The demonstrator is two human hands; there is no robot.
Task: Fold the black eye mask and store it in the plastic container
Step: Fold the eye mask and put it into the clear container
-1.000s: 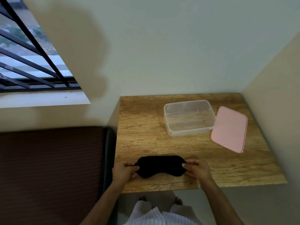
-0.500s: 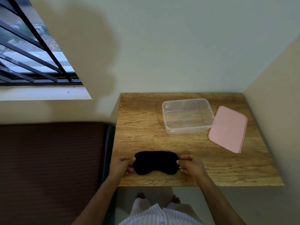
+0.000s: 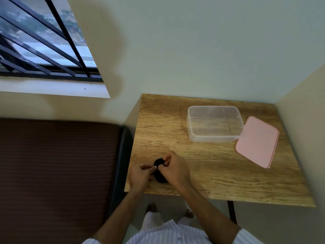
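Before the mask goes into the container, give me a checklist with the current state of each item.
1. Mask folded: ok. The black eye mask is bunched into a compact shape between both hands.
2. Grip secure: ok. The left hand and right hand both pinch it at the near left edge of the table.
3. Container open: ok. The plastic container has no lid on it.
4. Container empty: ok. Nothing shows through its clear walls.
5. Lid out of the way: ok. The pink lid lies beside the container on its right, touching its corner.
6. Strap tucked in: cannot tell. The hands cover it.
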